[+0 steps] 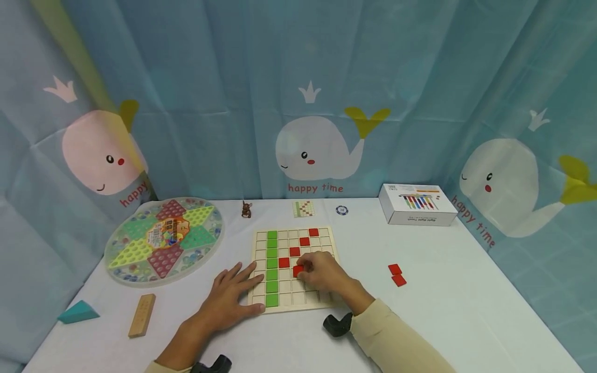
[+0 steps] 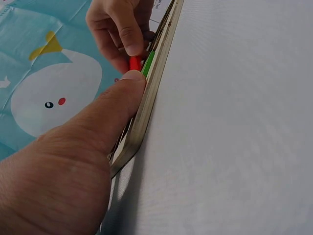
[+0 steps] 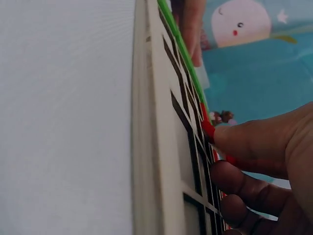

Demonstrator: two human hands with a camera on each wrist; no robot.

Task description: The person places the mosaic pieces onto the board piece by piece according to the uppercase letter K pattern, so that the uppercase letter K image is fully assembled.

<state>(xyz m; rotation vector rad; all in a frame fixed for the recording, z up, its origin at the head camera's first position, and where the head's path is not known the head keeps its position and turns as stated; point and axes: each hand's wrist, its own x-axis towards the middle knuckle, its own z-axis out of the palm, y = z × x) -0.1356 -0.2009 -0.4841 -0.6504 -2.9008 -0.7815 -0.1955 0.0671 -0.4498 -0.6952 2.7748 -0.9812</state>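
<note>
A wooden grid board (image 1: 322,303) lies in the middle of the white table, with a column of green tiles (image 1: 272,269) and a diagonal of red tiles (image 1: 304,241) on it. My right hand (image 1: 311,270) is over the board and pinches a red tile (image 1: 297,270) between thumb and fingers, low over a cell near the diagonal. The same red tile (image 3: 208,128) shows at my thumb in the right wrist view. My left hand (image 1: 235,295) lies flat, fingers straight, on the board's left front corner. Its thumb (image 2: 128,90) presses the board's edge (image 2: 146,112).
A round marble-game board (image 1: 164,239) sits at the left, a wooden block (image 1: 142,314) and a teal wedge (image 1: 76,313) near the front left. Two loose red tiles (image 1: 397,275) lie right of the board. A white box (image 1: 416,204), a blue chip (image 1: 342,210), a card (image 1: 303,209) and a small figurine (image 1: 246,209) stand at the back.
</note>
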